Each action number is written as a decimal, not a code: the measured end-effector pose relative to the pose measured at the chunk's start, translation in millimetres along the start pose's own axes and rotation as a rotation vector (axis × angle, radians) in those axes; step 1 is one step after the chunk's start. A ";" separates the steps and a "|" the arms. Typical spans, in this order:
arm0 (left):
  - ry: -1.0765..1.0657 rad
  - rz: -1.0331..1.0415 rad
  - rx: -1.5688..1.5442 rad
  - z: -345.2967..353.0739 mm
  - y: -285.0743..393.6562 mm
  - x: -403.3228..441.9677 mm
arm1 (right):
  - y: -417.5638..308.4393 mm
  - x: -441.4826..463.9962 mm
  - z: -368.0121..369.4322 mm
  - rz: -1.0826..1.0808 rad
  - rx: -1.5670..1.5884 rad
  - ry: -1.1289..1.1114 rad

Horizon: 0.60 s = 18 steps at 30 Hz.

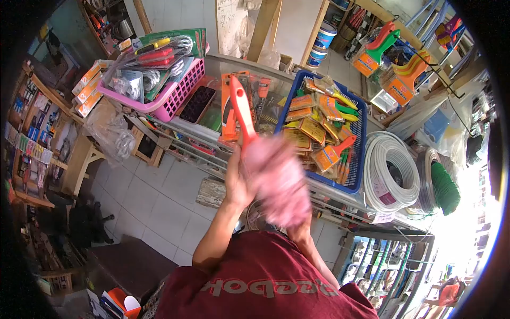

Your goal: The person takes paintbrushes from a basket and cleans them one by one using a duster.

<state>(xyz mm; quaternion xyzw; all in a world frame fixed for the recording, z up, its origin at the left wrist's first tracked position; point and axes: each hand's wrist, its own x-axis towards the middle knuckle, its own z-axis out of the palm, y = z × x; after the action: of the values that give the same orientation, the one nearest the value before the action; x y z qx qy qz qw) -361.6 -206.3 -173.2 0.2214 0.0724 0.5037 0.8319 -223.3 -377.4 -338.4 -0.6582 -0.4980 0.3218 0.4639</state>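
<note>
My left hand [237, 181] is closed around a paintbrush with a red-orange handle [242, 106]. The handle points up and away from me, with a hole near its tip. A pink cloth [279, 181], smeared by motion, covers the lower part of the brush. My right hand [301, 229] is at the bottom of the cloth, its fingers mostly hidden behind the fabric; it appears to grip the cloth. Just beyond stands a blue basket [362, 143] filled with several packaged paintbrushes [319, 125] with yellow, green and red handles.
A glass-topped counter [215, 66] runs across in front of me. On it are a pink basket [175, 98] of packaged goods, a dark tray [198, 104] and white cable coils [392, 170]. More brushes [378, 48] hang at the right. A dark box [127, 266] stands lower left.
</note>
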 end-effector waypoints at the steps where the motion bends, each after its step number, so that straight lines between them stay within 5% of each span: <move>1: -0.155 -0.114 -0.097 -5.7 4.5 5.6 | -36.4 4.7 -6.7 -0.144 -0.120 0.002; 2: -0.307 -0.230 -0.196 -11.9 7.9 10.4 | -56.0 6.0 -10.8 -0.284 -0.241 0.005; 3: -0.232 -0.384 -0.452 -25.4 -1.1 13.0 | -42.9 4.4 -8.3 -0.159 -0.008 -0.003; 4: -0.002 -0.222 -0.217 0.5 -0.7 1.2 | -29.7 2.6 -5.7 -0.036 0.252 0.017; 5: -0.008 -0.096 -0.127 4.5 -2.2 -1.0 | -16.6 0.5 -3.2 0.076 0.496 0.068; 7: 0.044 0.021 -0.041 18.4 -1.7 -2.7 | -9.5 -2.5 3.3 -0.037 0.325 0.056; 9: -0.782 -0.401 -0.570 1.6 -7.6 34.7 | -12.4 0.0 5.1 0.129 0.553 0.115; 10: -0.321 -0.293 -0.305 -4.5 10.2 10.6 | -18.5 2.5 5.9 0.208 0.669 0.160; 11: -0.295 -0.321 -0.503 -8.0 -0.6 11.0 | -25.1 7.9 4.5 0.348 0.963 0.224; 12: 0.148 -0.121 -0.162 19.1 1.6 0.0 | -28.4 10.7 4.1 0.488 1.256 0.286; 13: 0.117 -0.041 -0.125 18.5 0.2 -0.4 | -27.5 7.2 5.9 0.273 1.383 0.245; 15: -0.053 -0.081 -0.290 16.4 1.5 3.2 | -32.7 1.8 0.8 -0.069 0.346 0.108; 16: -0.193 -0.206 -0.502 15.7 2.7 8.2 | -27.4 -2.7 -1.6 -0.126 0.137 0.064; 18: -0.102 -0.394 -0.572 15.7 8.8 2.1 | -11.5 -6.3 -3.1 0.009 0.266 0.001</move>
<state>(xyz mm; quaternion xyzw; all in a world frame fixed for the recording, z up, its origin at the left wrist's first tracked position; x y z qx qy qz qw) -362.3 -205.7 -155.1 -0.0139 -0.0720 0.3217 0.9440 -226.5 -383.4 -326.8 -0.5931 -0.4477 0.3866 0.5462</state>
